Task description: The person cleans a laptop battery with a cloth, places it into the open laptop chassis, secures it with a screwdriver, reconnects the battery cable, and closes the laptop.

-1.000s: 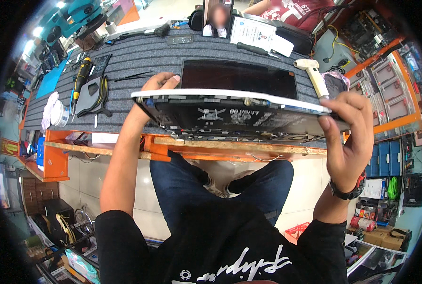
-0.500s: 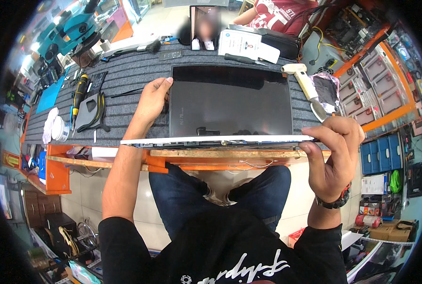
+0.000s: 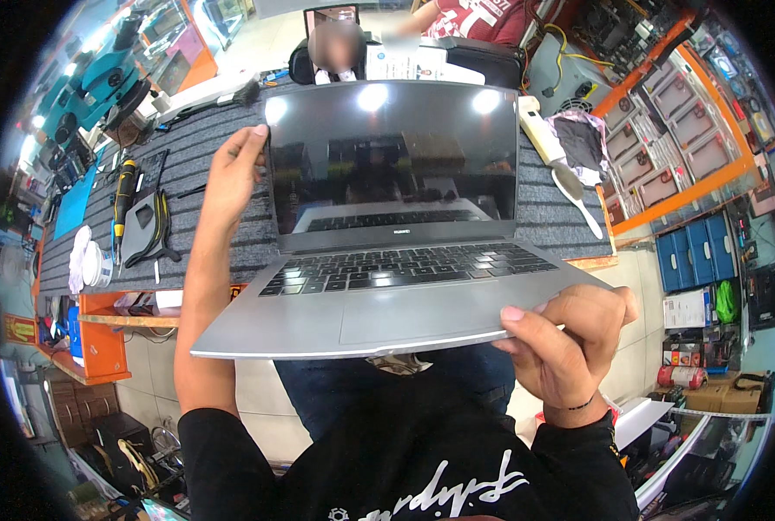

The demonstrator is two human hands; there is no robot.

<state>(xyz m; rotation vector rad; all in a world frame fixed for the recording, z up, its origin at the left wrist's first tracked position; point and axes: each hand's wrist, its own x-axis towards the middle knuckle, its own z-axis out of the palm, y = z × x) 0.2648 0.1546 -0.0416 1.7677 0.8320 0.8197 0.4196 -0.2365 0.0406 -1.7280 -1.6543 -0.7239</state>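
A grey laptop is unfolded in front of me, its dark screen leaning back over the mat and reflecting lights and the keyboard. The black keyboard and grey palm rest face up, the front edge jutting past the table over my lap. My left hand pinches the screen's left edge near its upper part. With thumb on top and fingers partly hidden below, my right hand grips the base near its front right corner.
The ribbed grey mat covers the table. At left lie a yellow-black screwdriver, pliers-like tools and a white tub. A brush and a cream handheld tool lie right. A teal microscope stands far left; another person sits opposite.
The laptop's base, edge-on before, now shows its keyboard and palm rest. Its screen has tilted up, and the front edge has come nearer me. Both hands keep hold.
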